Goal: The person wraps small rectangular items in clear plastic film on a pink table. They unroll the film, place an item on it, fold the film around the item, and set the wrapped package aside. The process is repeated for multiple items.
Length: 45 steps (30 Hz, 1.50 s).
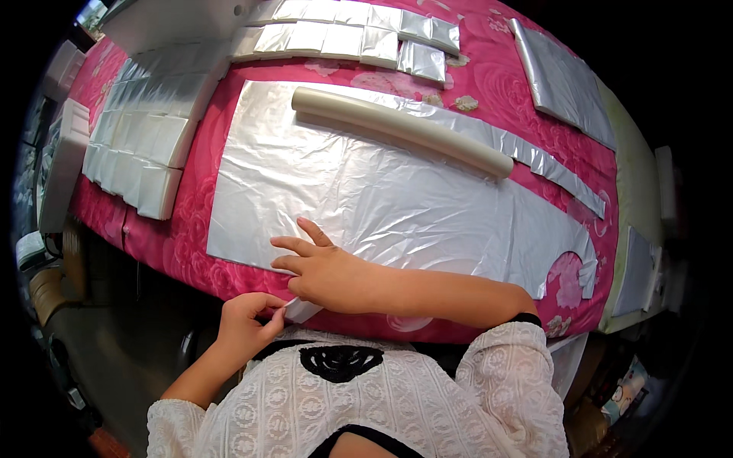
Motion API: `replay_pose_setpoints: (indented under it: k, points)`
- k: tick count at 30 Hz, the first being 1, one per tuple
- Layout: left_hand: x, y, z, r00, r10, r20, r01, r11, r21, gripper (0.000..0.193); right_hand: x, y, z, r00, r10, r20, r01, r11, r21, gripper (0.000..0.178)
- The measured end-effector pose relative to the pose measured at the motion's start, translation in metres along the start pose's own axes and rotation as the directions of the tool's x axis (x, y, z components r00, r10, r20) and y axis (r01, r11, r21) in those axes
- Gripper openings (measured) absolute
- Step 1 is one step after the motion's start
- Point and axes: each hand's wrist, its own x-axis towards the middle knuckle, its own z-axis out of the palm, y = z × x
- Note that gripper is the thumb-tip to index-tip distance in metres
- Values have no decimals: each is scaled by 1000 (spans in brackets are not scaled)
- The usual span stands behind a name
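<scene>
My left hand (246, 327) pinches the end of a small white folded piece (302, 309) at the table's near edge. Most of that piece is hidden under my right wrist. With its fingers spread, my right hand (317, 267) rests over the near left part of a large sheet of clear, shiny plastic film (275, 164). The sheet is wrinkled, and its right end has a rounded cut-out. Across its far part lies a cream-coloured tube (401, 130), slanting down to the right.
A pink flowered cloth (200, 237) covers the table. Rows of white folded packets (145, 137) stand at the left, with more shiny packets (336, 40) along the far side. A narrow film strip (565, 174) trails right of the tube; a folded film stack (569, 88) lies far right.
</scene>
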Motion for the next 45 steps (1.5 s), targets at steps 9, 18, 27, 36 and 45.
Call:
replay_pose_setpoints:
  k: [9,18,27,36,45]
  points:
    - [27,-5,3,944,322,-71,-317,946,72,29,-48,193,-120,197,714,-672,-343,692,635,16]
    - [28,-9,11,893,449,25,-441,864,242,28,-67,251,-142,33,788,-615,-975,161,154,39]
    - [37,-8,20,832,552,50,-549,809,211,27,-148,135,-116,688,600,-407,-678,731,-69,44]
    - [96,50,115,761,642,98,-649,747,147,68,-176,-14,-37,650,668,-363,-688,720,94,50]
    - [103,95,173,686,678,264,-726,611,315,68,-329,42,-63,407,743,-531,-904,409,-121,50]
